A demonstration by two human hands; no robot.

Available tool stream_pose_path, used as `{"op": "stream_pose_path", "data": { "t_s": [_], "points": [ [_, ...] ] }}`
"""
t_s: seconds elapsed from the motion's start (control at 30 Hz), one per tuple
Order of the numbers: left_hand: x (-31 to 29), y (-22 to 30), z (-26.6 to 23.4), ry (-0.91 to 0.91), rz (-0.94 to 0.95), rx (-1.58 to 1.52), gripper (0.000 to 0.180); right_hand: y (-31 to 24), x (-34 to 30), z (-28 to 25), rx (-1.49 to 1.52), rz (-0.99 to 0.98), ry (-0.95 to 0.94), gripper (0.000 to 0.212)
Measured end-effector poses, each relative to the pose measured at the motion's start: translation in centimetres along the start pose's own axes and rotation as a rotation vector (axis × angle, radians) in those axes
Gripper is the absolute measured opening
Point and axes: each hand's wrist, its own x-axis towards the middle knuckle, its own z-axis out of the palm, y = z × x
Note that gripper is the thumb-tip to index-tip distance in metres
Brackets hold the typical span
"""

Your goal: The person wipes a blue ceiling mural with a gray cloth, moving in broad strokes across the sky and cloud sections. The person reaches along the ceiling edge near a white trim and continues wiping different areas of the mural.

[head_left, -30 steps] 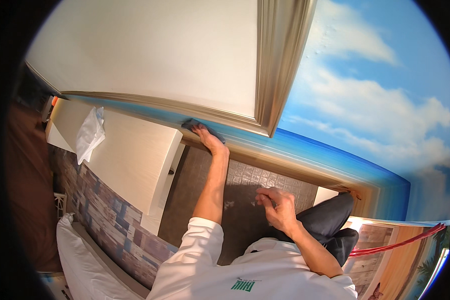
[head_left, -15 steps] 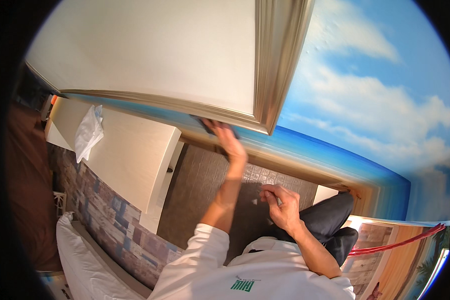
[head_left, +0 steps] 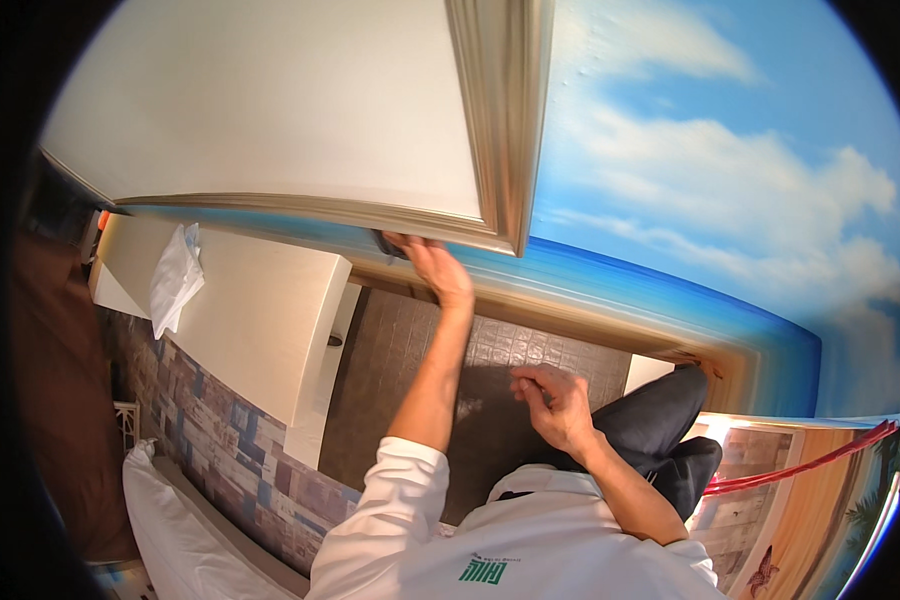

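Observation:
My left hand (head_left: 436,268) reaches up to the lower edge of a large white panel (head_left: 280,100) in a moulded bronze-coloured frame (head_left: 510,140). Under its fingers is a dark, flat cloth-like piece (head_left: 388,245), held against the painted wall just below the frame; most of it is hidden by the hand and the frame. In front of my body my right hand (head_left: 555,402) hangs in the air with fingers curled and thumb bent in. What it holds, if anything, cannot be seen.
A pale cabinet (head_left: 260,300) stands at left, with a crumpled white cloth (head_left: 177,278) on top. Behind the frame, the wall (head_left: 690,170) shows painted sky and sea. Dark tiled floor (head_left: 390,350) lies below. A white cushion (head_left: 185,530) is near left, a red rope (head_left: 800,462) at right.
My left hand has slid slightly left along the frame's lower edge with the dark cloth. My right hand stays nearly in place, still curled. The view has shifted a little.

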Motion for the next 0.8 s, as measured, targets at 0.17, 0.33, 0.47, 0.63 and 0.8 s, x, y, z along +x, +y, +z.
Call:
{"op": "stream_pose_path", "data": {
  "t_s": [0.17, 0.33, 0.47, 0.63, 0.8],
  "points": [
    [-10.2, 3.2, 4.6, -0.191, 0.034, 0.028, 0.060, 0.6, 0.1, -1.2, -0.004, 0.068, 0.075, 0.017],
    [-16.9, 5.4, 6.1, -0.368, 0.251, 0.073, 0.040, 1.0, 0.2, -1.9, -0.038, 0.083, 0.107, 0.017],
    [-15.4, 3.3, 5.2, -0.346, 0.283, 0.070, 0.047, 1.0, 0.3, -2.2, -0.033, 0.085, 0.129, 0.016],
    [-6.3, -0.3, 2.1, -0.094, 0.005, 0.130, 0.064, 0.9, 0.2, -1.9, 0.004, 0.077, 0.105, 0.016],
    [5.0, -3.8, -3.1, 0.091, -0.106, -0.364, 0.069, 0.9, 0.2, -1.0, 0.012, 0.081, 0.035, 0.014]
  ]
}}
